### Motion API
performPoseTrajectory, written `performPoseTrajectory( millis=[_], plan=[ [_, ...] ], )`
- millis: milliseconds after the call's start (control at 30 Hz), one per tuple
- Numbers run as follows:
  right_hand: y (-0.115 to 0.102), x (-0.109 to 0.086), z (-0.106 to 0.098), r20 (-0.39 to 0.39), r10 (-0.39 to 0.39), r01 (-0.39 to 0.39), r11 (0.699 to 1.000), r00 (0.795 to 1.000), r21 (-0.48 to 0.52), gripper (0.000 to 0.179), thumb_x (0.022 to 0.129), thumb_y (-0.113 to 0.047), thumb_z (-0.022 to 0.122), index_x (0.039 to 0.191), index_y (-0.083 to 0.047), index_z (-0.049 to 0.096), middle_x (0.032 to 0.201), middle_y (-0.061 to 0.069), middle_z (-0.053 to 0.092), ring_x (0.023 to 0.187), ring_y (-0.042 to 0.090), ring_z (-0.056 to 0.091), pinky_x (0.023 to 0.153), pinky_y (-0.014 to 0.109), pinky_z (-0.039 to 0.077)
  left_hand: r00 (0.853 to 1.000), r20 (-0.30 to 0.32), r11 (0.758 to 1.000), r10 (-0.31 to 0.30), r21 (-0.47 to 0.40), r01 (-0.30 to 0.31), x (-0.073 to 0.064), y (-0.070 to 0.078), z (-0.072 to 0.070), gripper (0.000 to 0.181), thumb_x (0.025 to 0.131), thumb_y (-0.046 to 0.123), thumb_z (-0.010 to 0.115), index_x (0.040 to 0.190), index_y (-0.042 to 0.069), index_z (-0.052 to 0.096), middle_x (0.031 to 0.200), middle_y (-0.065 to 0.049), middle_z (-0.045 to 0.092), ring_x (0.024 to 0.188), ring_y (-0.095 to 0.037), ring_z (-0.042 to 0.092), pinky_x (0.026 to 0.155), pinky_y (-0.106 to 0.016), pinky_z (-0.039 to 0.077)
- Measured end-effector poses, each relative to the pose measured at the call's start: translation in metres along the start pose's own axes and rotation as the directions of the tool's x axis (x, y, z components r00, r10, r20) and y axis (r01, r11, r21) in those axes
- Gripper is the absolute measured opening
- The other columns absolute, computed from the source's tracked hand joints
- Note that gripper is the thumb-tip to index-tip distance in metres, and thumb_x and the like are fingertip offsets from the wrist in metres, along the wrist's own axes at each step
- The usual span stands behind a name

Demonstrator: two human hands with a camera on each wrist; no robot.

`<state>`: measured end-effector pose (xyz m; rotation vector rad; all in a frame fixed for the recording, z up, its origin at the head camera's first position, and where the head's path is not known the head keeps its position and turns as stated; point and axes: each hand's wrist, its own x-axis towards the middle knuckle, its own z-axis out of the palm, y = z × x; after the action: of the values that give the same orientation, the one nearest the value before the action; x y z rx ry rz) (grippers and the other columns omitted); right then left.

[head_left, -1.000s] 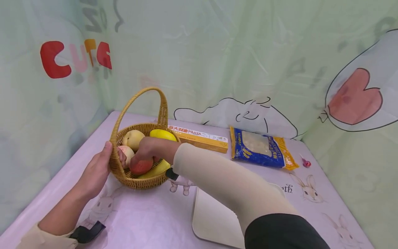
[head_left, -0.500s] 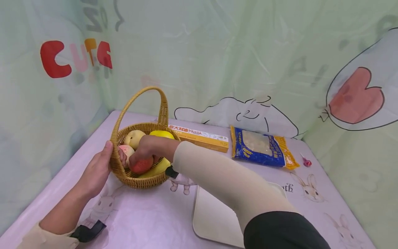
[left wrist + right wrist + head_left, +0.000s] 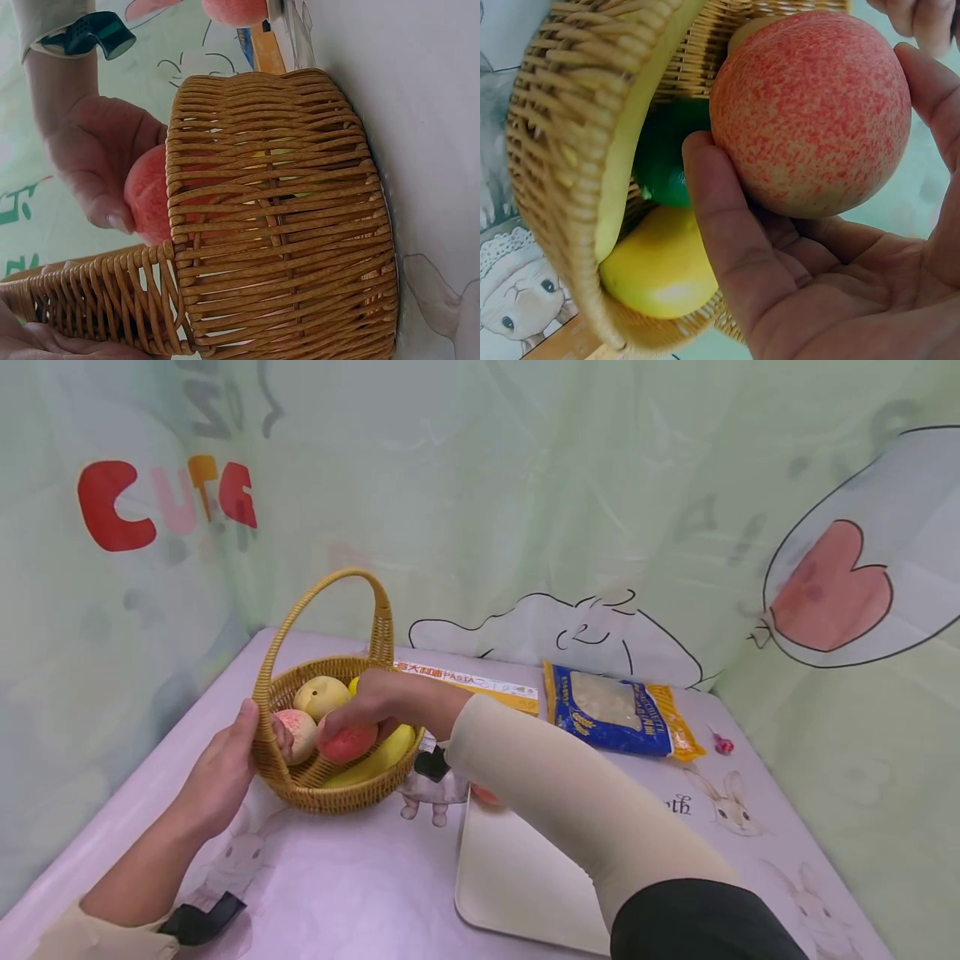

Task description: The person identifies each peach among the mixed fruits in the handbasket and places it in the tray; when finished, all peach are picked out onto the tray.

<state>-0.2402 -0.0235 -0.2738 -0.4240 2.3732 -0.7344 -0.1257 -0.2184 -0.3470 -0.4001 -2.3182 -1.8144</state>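
Observation:
My left hand (image 3: 221,768) holds the wicker basket (image 3: 330,800) at its left side, where the arched handle meets the rim. Inside the basket's mouth, my right hand (image 3: 382,697) grips a red-speckled peach (image 3: 810,112) between thumb and fingers. In the left wrist view this peach (image 3: 148,196) shows partly above the rim. Around it in the basket are a paler peach (image 3: 298,737), a round cream-yellow fruit (image 3: 321,697) and a banana (image 3: 375,764). The right wrist view also shows a smooth yellow fruit (image 3: 660,262) and a dark green one (image 3: 671,150).
A white tray (image 3: 517,893) lies right of the basket, partly under my right sleeve, with another peach (image 3: 486,794) at its far left corner. Behind are a pasta box (image 3: 517,697) and a blue pasta bag (image 3: 611,714). A small wrapped lollipop (image 3: 723,743) lies farther right.
My right hand has raised the red-speckled peach a little and moved it rightward within the basket. The peach on the tray has come into view beside my sleeve. The head view has shifted slightly.

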Motion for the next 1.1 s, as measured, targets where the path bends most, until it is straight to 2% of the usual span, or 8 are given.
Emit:
performPoseTrajectory(
  millis=[100,233,333,467,567,733,867,1100],
  plan=[
    [0.005,-0.005,-0.005,0.001,0.003,-0.003,1.000,1.000,0.021,0.054,0.078,-0.047,0.088,0.101,-0.004,0.064,0.093,0.005,0.069,0.077,0.017,0.071,0.094,0.045,0.058,1.000,0.018,1.000,0.005,-0.001,-0.005,-0.001,0.000,-0.001,0.061,0.115,0.043,0.015,0.097,-0.006,0.047,0.091,-0.006,0.050,0.088,-0.018,0.049,0.080,-0.024,0.042],
    [0.012,-0.012,-0.013,0.020,-0.014,0.012,0.995,1.000,0.097,0.058,0.077,-0.047,0.089,0.103,-0.003,0.062,0.093,0.006,0.067,0.078,0.019,0.071,0.095,0.047,0.057,0.999,0.018,0.999,-0.026,0.035,0.026,-0.003,0.000,-0.001,0.061,0.114,0.045,0.014,0.099,-0.004,0.047,0.093,-0.006,0.049,0.091,-0.017,0.049,0.081,-0.024,0.042],
    [0.017,-0.017,-0.018,0.030,-0.029,0.025,0.992,0.999,0.124,0.055,0.078,-0.047,0.088,0.100,-0.003,0.062,0.085,0.004,0.066,0.071,0.018,0.066,0.092,0.044,0.057,0.999,0.017,0.998,-0.038,0.045,0.037,-0.004,0.001,-0.001,0.060,0.114,0.046,0.014,0.100,-0.003,0.046,0.095,-0.006,0.048,0.093,-0.016,0.048,0.082,-0.024,0.041],
    [0.023,-0.023,-0.024,0.033,-0.030,0.025,0.989,0.999,0.147,0.049,0.080,-0.046,0.087,0.094,-0.005,0.065,0.076,0.002,0.064,0.065,0.017,0.062,0.087,0.043,0.053,1.000,0.021,0.999,-0.006,0.033,0.005,-0.003,0.000,0.000,0.062,0.114,0.045,0.013,0.101,-0.005,0.047,0.095,-0.006,0.049,0.093,-0.016,0.048,0.082,-0.022,0.041],
    [0.027,-0.027,-0.027,0.030,-0.024,0.019,0.985,0.999,0.174,0.048,0.081,-0.046,0.086,0.096,-0.005,0.067,0.079,0.002,0.067,0.066,0.017,0.064,0.091,0.043,0.054,1.000,0.025,1.000,0.004,0.028,-0.005,-0.003,-0.001,0.000,0.062,0.114,0.043,0.013,0.100,-0.006,0.047,0.094,-0.006,0.049,0.093,-0.016,0.048,0.082,-0.022,0.041],
    [0.036,-0.035,-0.031,0.026,-0.038,0.032,0.977,0.999,0.211,0.049,0.083,-0.043,0.085,0.101,-0.002,0.067,0.090,0.004,0.069,0.075,0.015,0.068,0.095,0.041,0.057,0.999,0.034,0.999,-0.020,0.043,0.018,-0.004,-0.002,0.000,0.059,0.115,0.043,0.012,0.101,-0.003,0.046,0.096,-0.007,0.048,0.095,-0.016,0.048,0.084,-0.021,0.041],
    [0.045,-0.043,-0.035,0.026,-0.054,0.046,0.970,0.998,0.239,0.046,0.085,-0.042,0.084,0.101,-0.001,0.070,0.094,0.005,0.070,0.080,0.015,0.069,0.093,0.040,0.059,0.999,0.036,0.999,-0.022,0.042,0.020,-0.004,-0.002,0.000,0.059,0.115,0.043,0.012,0.102,-0.004,0.045,0.097,-0.007,0.047,0.096,-0.015,0.048,0.085,-0.019,0.041],
    [0.062,-0.061,-0.046,-0.008,-0.050,0.050,0.972,0.999,0.229,0.039,0.087,-0.041,0.081,0.099,-0.004,0.074,0.096,0.006,0.071,0.084,0.017,0.068,0.087,0.033,0.060,0.999,0.021,0.998,-0.037,0.057,0.036,-0.003,-0.002,-0.002,0.059,0.114,0.044,0.011,0.100,-0.003,0.045,0.096,-0.005,0.045,0.096,-0.014,0.046,0.082,-0.020,0.039]
  ],
)
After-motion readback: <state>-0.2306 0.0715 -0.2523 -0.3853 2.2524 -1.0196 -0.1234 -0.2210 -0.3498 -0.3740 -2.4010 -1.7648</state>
